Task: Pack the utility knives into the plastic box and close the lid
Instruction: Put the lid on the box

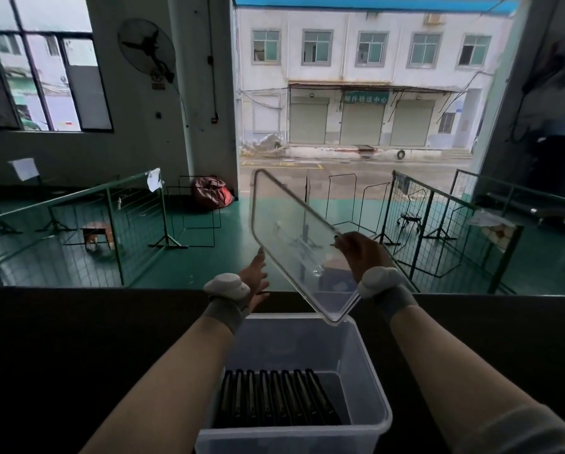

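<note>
A clear plastic box (374, 381) stands on the dark table in front of me. Several black utility knives (274, 399) lie side by side in its left part. My right hand (361, 253) grips the right edge of the clear lid (294, 237), which is held tilted in the air above and behind the box, its lower corner near the box's back rim. My left hand (256, 276) reaches toward the lid's left edge with fingers spread, holding nothing. Both wrists carry grey bands with white pieces.
The dark table (78, 339) stretches left and right of the box. Beyond its far edge lies a lower green floor with green railings (110, 204), wire stands, and an open doorway to a street.
</note>
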Tool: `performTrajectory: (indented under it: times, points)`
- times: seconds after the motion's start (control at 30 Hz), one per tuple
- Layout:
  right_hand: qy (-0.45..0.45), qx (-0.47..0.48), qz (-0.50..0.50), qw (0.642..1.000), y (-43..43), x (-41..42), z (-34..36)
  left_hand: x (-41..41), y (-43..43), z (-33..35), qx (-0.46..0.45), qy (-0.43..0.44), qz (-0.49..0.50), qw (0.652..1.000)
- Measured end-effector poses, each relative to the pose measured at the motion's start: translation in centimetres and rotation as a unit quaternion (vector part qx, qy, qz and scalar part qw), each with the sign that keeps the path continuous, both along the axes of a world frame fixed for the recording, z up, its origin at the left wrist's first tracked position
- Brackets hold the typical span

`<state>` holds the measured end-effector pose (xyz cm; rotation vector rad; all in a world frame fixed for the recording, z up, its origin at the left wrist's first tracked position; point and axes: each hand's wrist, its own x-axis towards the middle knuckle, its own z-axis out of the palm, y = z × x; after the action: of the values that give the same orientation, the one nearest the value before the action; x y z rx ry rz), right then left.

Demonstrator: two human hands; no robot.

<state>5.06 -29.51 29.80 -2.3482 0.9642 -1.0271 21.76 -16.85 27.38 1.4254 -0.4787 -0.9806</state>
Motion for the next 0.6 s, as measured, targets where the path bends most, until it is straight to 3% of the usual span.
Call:
performTrajectory:
  times: [0.07, 0.3, 0.5, 0.6]
  points:
    - [0.055, -0.05, 0.016, 0.997, 0.5, 0.2, 0.0, -0.5, 0.0, -0.4, -0.025, 0.027, -0.009, 0.999]
    - [0.088, -0.135, 0.141, 0.977, 3.0, 0.6, -0.6, -1.4, 0.4, -1.2, -0.133, 0.179, 0.037, 0.974]
    - [0.163, -0.082, 0.177, 0.967, 3.8, -0.7, -4.6, -2.1, 0.1, -3.8, -0.083, 0.193, 0.116, 0.971]
    - [0.085, 0.02, 0.139, 0.986, 3.7, -1.9, -7.0, -2.9, -0.1, -6.5, -0.097, 0.229, 0.181, 0.951]
